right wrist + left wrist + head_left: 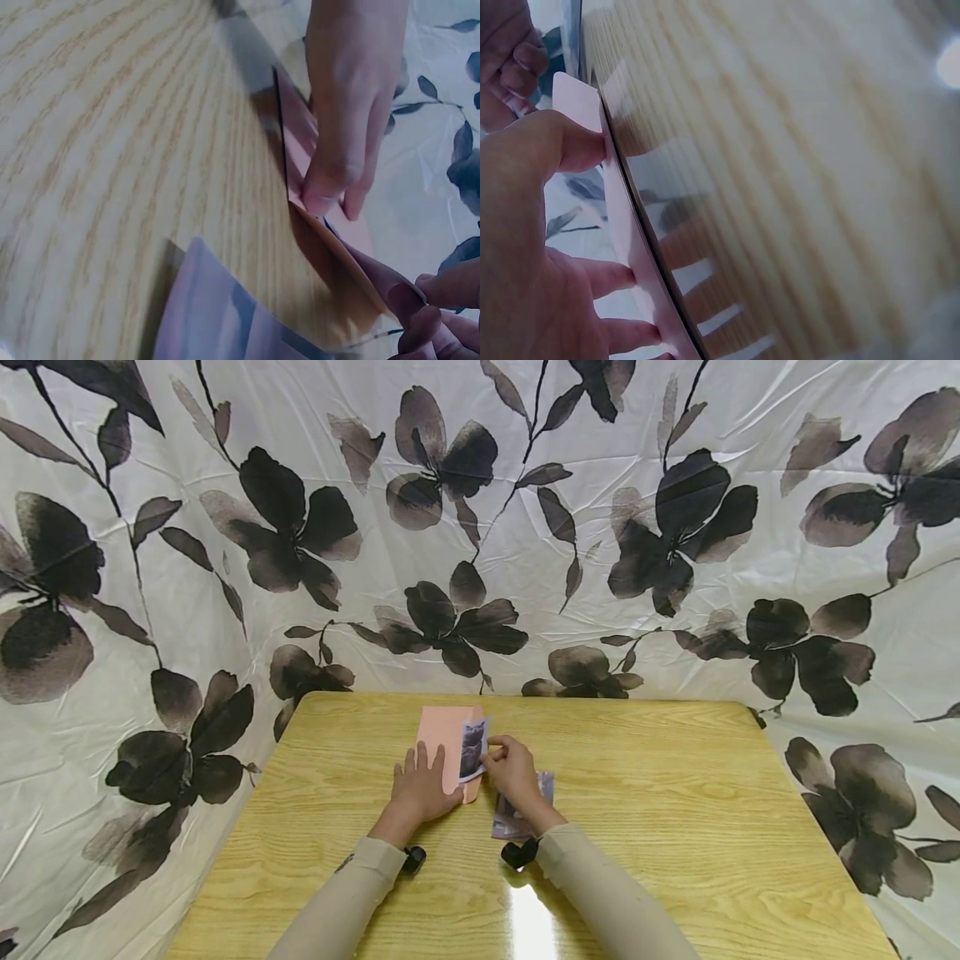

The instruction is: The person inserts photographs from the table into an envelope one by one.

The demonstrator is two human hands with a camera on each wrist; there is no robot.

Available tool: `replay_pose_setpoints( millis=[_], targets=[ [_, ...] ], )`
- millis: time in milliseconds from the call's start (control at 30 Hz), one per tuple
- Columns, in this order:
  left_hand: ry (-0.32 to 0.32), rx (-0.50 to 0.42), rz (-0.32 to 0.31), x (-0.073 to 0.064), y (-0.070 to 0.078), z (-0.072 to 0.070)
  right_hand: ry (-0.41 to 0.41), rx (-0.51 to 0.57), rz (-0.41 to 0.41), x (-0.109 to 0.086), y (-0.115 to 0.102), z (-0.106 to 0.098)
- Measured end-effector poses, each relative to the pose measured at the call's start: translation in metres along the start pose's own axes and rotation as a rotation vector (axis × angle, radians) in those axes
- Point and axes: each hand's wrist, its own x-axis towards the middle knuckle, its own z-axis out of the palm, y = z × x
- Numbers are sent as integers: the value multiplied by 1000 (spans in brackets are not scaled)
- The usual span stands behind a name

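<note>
A pink paper piece (437, 722) with flaps, like an envelope or folder, lies on the table. My left hand (422, 789) rests on its lower left part with fingers spread; in the left wrist view the thumb and fingertips (615, 276) press on the pink paper. A small dark grey photo print (472, 750) with a pale border lies over the pink paper's right side. My right hand (514, 777) pinches that print's right edge between thumb and fingers. Beneath the right wrist lie more photo prints (508, 828), partly hidden; one shows with a raised edge in the right wrist view (217, 315).
The wood-grain table (675, 827) extends to both sides of the hands. A white cloth with dark flowers (555, 568) hangs behind it and at the sides. Each wrist wears a small black camera (519, 854). Light glares off the table's front.
</note>
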Motion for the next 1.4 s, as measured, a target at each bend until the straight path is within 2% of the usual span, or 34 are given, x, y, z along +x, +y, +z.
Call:
replay_pose_setpoints(
  millis=[233,633,1033,1400],
  targets=[
    [-10,-3,-11,2,-2,1,-11,-2,6,-1,2,3],
    [-15,-10,-15,2,-3,2,0,-72,-23,0,12,8],
    [-7,0,-10,2,-3,0,2,-87,10,3,10,14],
    [-17,-1,-9,2,-2,1,-32,-129,33,0,7,20]
  ],
)
